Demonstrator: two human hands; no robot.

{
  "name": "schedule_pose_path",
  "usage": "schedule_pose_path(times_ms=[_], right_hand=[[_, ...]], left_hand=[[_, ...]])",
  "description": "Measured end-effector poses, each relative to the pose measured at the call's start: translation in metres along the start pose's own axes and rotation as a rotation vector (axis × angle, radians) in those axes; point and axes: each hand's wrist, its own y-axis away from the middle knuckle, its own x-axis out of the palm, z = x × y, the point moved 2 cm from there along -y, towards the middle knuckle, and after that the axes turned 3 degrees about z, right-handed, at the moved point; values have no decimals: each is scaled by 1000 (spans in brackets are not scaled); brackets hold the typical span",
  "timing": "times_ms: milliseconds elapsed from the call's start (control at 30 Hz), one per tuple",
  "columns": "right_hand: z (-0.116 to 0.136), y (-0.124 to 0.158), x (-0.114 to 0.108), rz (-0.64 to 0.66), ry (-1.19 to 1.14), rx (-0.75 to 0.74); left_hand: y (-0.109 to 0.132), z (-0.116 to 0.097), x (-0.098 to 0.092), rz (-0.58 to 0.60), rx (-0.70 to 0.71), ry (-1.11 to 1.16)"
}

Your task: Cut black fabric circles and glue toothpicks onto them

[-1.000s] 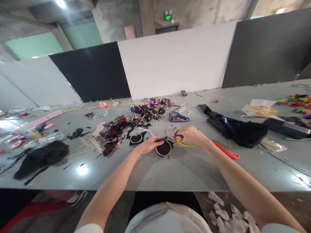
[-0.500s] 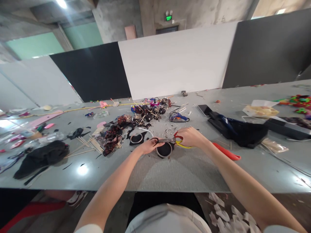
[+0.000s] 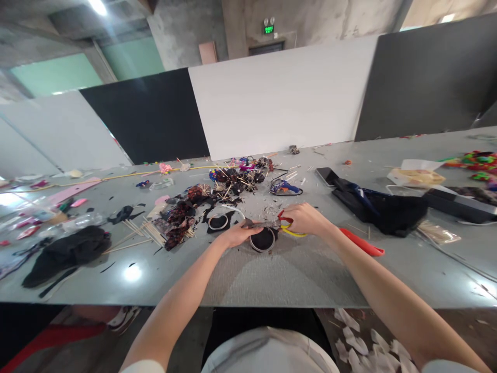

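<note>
In my right hand [image 3: 305,218] is a pair of scissors [image 3: 286,224] with red and yellow handles, its grey blades pointing left. My left hand [image 3: 238,234] is closed on a small dark piece [image 3: 247,223], which looks like cloth, at the blade end. Just below the blades, a pale round ring [image 3: 262,250] lies on the table with black cloth inside it. Left of my left hand, a second ring [image 3: 218,221] rests on black cloth. My fingers partly hide where the blades meet the dark piece.
Beyond my hands lie dark balls stuck with sticks [image 3: 236,181] and a blue glue gun [image 3: 286,188]. Wooden sticks [image 3: 149,230] and a black cloth bundle [image 3: 68,254] are to the left. At right are a red object [image 3: 361,242], a black bag [image 3: 380,207] and a phone [image 3: 326,176].
The scissor blades and the dark piece have shifted slightly between my hands. Both hands keep nearly the same place, and the rings have not moved.
</note>
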Motion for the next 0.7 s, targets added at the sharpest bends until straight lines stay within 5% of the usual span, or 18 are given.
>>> schedule_pose_path(times_ms=[100,300,467,700], right_hand=[[0,0,1,-22,-30,-14],[2,0,0,-57,-81,-54],[6,1,1,-80,-115,-112],[18,0,5,79,-36,-63]], left_hand=[[-3,2,0,18,-14,53],[-7,8,-4,-161,80,184],[-12,-1,-5,-101,170,279],[-24,-7,-21,-390,182,432]])
